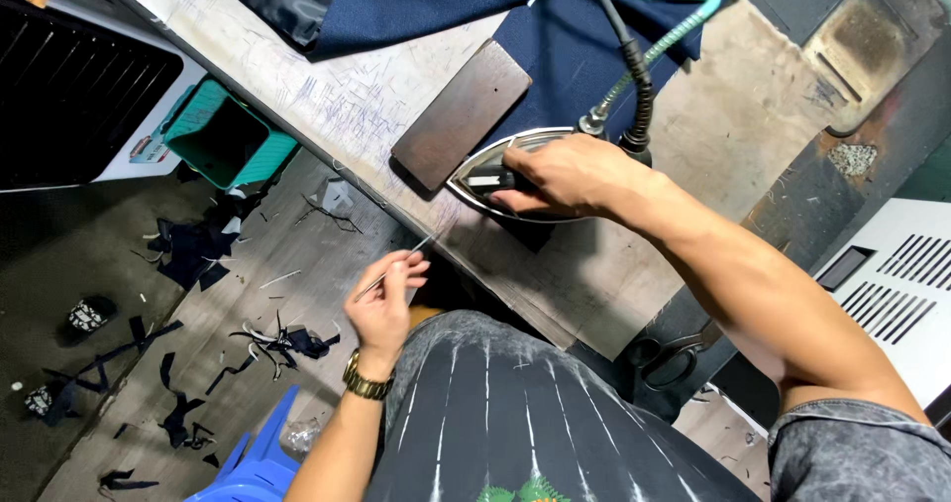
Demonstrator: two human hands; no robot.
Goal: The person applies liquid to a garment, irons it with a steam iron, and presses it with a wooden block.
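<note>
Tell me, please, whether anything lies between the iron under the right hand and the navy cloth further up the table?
Nothing visible: the right hand grips the iron at the edge of the navy cloth; the wooden block lies just beside it.

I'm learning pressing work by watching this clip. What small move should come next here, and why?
Probably slide the iron forward onto the navy cloth. The right hand grips its handle, and it sits at the bench edge, barely on cloth; the left hand holds a thin tool clear.
</note>
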